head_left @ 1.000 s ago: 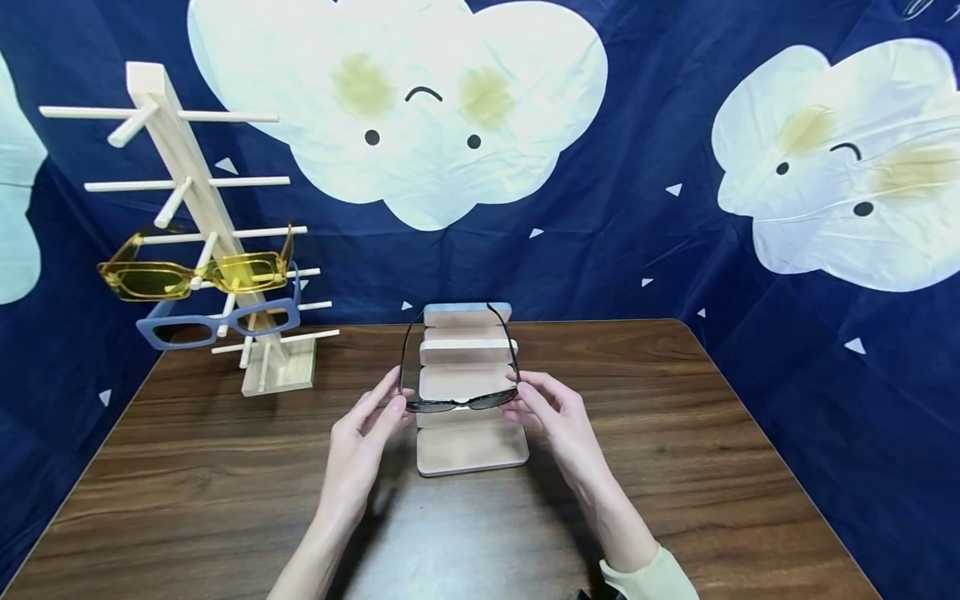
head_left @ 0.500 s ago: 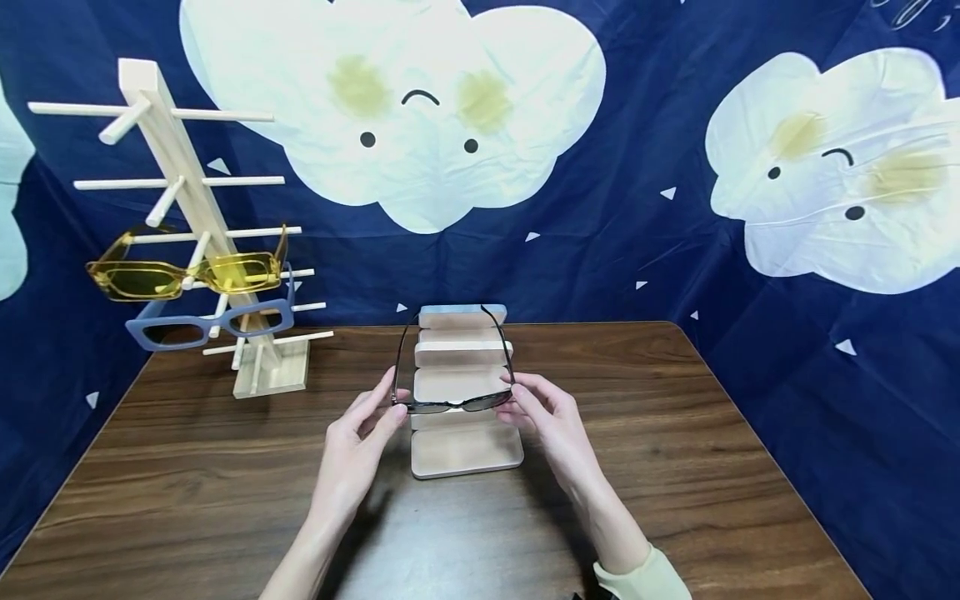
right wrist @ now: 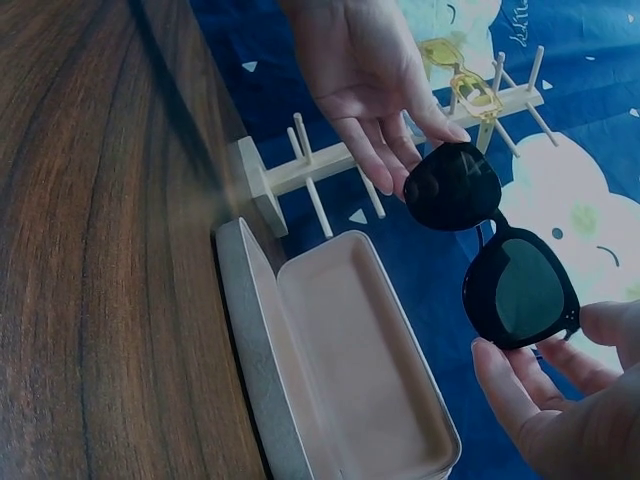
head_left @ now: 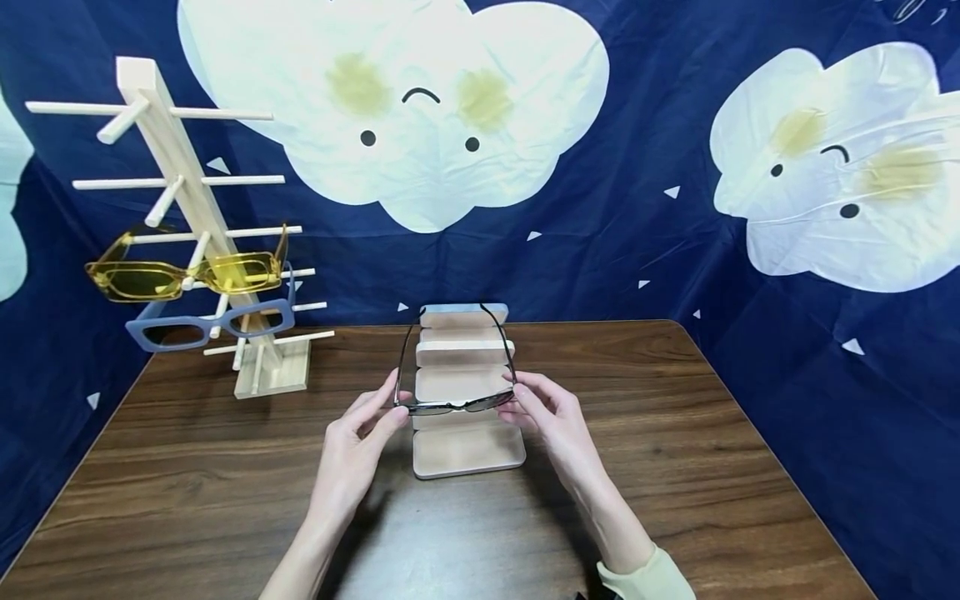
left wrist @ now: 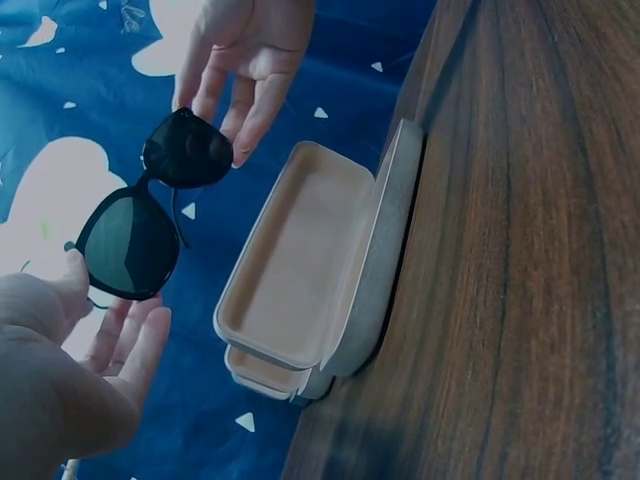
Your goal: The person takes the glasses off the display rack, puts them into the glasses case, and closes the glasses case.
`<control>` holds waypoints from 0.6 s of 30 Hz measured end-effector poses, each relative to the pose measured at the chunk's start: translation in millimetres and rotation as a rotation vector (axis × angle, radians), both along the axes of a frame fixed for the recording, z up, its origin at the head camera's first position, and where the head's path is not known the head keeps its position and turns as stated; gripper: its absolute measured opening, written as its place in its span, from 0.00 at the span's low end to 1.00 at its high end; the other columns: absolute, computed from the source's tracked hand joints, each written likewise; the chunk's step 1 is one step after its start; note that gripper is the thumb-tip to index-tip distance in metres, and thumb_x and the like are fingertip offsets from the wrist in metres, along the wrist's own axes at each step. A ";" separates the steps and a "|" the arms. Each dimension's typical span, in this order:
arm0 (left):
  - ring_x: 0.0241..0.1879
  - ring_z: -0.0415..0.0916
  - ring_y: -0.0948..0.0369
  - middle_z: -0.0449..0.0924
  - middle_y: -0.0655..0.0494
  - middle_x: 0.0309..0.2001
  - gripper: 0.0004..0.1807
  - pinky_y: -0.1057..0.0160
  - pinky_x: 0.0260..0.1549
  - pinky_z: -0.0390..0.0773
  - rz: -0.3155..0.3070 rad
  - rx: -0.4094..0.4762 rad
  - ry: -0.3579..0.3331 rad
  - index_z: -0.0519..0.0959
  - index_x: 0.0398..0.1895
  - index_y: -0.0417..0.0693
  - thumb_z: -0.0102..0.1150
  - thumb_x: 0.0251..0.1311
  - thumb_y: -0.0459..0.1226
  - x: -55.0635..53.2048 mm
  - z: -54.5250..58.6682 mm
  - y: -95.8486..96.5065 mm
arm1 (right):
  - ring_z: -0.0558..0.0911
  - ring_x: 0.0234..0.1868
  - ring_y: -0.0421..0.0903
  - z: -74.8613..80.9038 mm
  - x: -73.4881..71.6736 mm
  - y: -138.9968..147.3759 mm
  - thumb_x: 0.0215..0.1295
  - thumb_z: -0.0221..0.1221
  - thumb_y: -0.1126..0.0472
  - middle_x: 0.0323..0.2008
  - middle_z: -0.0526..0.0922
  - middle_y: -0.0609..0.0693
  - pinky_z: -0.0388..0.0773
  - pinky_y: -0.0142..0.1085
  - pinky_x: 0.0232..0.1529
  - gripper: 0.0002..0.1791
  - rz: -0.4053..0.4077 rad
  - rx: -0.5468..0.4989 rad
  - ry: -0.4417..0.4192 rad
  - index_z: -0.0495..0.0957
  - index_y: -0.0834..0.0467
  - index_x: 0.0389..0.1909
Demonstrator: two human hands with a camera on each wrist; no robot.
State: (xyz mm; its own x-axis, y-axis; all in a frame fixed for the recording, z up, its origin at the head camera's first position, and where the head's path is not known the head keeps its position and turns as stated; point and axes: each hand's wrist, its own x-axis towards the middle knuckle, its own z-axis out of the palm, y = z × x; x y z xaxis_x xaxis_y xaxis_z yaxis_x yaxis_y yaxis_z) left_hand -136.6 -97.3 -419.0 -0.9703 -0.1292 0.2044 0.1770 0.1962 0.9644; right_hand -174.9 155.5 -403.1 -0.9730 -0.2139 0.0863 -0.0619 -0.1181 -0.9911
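Observation:
Black sunglasses (head_left: 453, 407) with dark lenses hang in the air between both hands, temples unfolded and pointing away. My left hand (head_left: 358, 446) pinches the left corner of the frame between thumb and fingers. At the opposite corner, my right hand (head_left: 551, 425) holds on the same way. Below them on the table stand two glasses cases with lids up; the nearer case (head_left: 468, 450) shows its pale pink lining, and the farther case (head_left: 463, 317) sits behind it. In the right wrist view, the sunglasses (right wrist: 525, 290) show their front, apart from the open case (right wrist: 365, 360).
A wooden glasses rack (head_left: 183, 158) with pegs stands at the back left. Yellow glasses (head_left: 150, 281) and blue-framed glasses (head_left: 180, 331) hang on its lower pegs. Behind the brown wooden table (head_left: 675, 475) hangs a dark blue cloth (head_left: 637, 242) with white clouds.
The view has shifted slightly, so everything sits a little farther left than a second ago. Both hands keep the same hold on the sunglasses.

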 end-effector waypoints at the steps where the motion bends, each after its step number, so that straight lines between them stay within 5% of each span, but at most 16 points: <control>1: 0.41 0.81 0.70 0.81 0.58 0.48 0.24 0.77 0.45 0.75 -0.002 0.003 0.005 0.71 0.61 0.69 0.59 0.61 0.43 -0.2 -0.2 -0.2 | 0.82 0.46 0.61 0.0 0.0 0.0 0.68 0.55 0.56 0.44 0.80 0.57 0.80 0.48 0.50 0.23 0.004 0.002 0.000 0.71 0.67 0.57; 18: 0.42 0.81 0.69 0.81 0.57 0.48 0.24 0.78 0.46 0.74 -0.042 -0.005 0.003 0.71 0.62 0.66 0.58 0.62 0.42 -1.2 -2.1 -2.3 | 0.82 0.46 0.58 -1.3 -0.3 1.6 0.68 0.55 0.57 0.47 0.79 0.61 0.79 0.48 0.50 0.22 0.019 -0.008 0.012 0.71 0.67 0.57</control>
